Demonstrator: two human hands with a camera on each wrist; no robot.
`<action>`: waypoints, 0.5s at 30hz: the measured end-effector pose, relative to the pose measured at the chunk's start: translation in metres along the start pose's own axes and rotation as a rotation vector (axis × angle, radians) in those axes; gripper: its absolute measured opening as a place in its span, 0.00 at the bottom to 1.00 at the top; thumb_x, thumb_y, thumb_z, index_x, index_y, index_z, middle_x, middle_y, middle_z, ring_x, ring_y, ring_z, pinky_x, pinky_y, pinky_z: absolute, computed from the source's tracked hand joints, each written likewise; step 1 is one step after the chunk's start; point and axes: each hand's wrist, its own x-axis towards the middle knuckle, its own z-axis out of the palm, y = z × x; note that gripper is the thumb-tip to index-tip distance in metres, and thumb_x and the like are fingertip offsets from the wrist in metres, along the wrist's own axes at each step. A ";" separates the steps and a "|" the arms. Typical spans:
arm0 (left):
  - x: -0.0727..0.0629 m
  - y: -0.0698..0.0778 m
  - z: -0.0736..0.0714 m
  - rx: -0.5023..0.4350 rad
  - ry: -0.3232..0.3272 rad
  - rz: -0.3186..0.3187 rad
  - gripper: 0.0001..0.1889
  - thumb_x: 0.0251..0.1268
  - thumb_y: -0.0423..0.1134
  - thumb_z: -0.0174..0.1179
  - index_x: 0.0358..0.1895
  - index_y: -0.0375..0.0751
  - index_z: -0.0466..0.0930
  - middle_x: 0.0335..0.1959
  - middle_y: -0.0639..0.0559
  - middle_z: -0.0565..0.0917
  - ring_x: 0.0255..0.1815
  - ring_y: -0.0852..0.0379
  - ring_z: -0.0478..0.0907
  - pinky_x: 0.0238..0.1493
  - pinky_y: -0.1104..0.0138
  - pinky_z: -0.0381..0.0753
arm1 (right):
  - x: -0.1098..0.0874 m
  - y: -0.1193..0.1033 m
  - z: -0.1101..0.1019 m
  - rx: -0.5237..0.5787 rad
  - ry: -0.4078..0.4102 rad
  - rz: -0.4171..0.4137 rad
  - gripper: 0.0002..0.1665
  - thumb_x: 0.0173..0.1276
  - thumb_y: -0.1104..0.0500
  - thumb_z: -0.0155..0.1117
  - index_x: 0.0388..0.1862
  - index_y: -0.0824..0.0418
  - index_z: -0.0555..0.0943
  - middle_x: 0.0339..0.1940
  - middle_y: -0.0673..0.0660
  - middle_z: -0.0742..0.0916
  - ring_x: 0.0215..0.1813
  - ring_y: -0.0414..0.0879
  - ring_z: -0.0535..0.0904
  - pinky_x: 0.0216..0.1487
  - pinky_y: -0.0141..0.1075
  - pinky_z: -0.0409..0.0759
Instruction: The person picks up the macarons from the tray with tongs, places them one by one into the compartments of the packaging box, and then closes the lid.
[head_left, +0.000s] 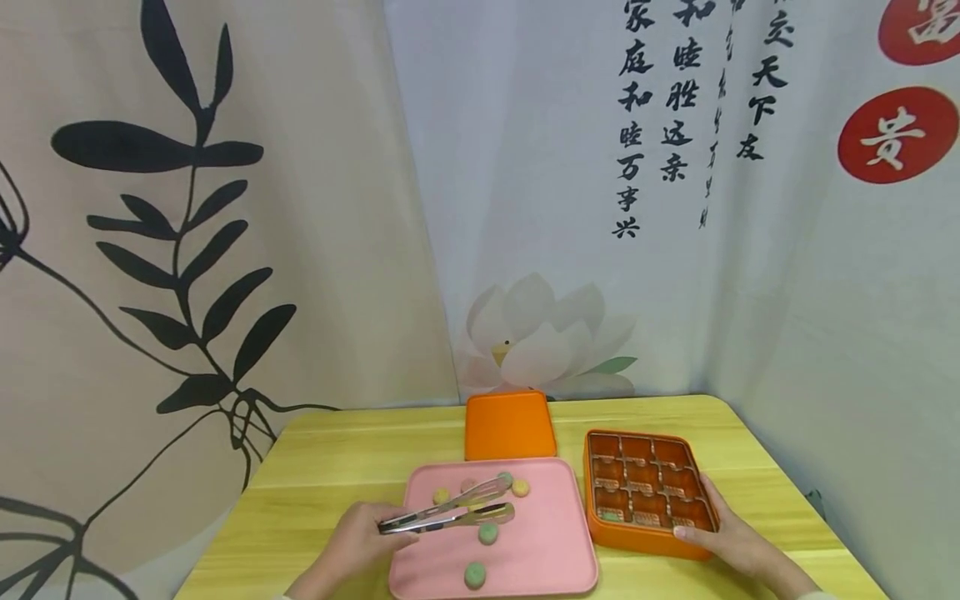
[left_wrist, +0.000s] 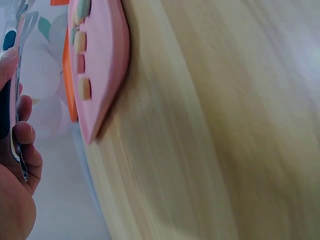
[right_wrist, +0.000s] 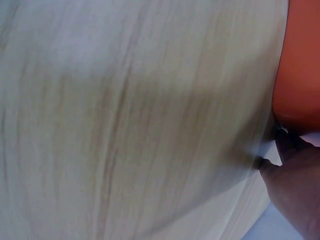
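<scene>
My left hand point(head_left: 360, 542) grips metal tongs point(head_left: 442, 522) by the handle end, their two arms spread over the pink tray point(head_left: 540, 550). Small round pastel pieces resembling macarons lie on this tray: a green one point(head_left: 475, 575) near the front, another green piece point(head_left: 488, 533) below the tong tips, and yellow, pink and green ones farther back. The tongs partly hide some. At the right, my right hand point(head_left: 731, 537) holds the near right corner of an orange box point(head_left: 645, 543), thumb at its front rim. A green piece point(head_left: 611, 515) sits in the box's front left compartment.
Behind the tray lies a flat orange square point(head_left: 510, 425), like a lid. The wooden table point(head_left: 337, 467) ends at a printed curtain point(head_left: 337, 250) at the back. Its right edge runs just beyond my right hand.
</scene>
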 end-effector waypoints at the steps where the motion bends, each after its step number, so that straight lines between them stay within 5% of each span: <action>1: -0.003 -0.001 -0.002 0.000 0.000 -0.003 0.18 0.54 0.49 0.74 0.44 0.42 0.89 0.35 0.56 0.88 0.24 0.67 0.77 0.25 0.70 0.78 | 0.000 0.000 0.000 -0.003 -0.002 0.001 0.66 0.71 0.50 0.65 0.77 0.63 0.21 0.74 0.82 0.41 0.72 0.78 0.52 0.65 0.63 0.62; 15: -0.040 -0.016 -0.025 0.042 -0.033 -0.048 0.15 0.53 0.50 0.74 0.41 0.48 0.90 0.37 0.56 0.88 0.31 0.68 0.79 0.30 0.70 0.78 | -0.001 -0.004 0.000 -0.040 -0.014 -0.003 0.66 0.71 0.48 0.64 0.76 0.62 0.20 0.73 0.83 0.39 0.72 0.79 0.50 0.66 0.66 0.58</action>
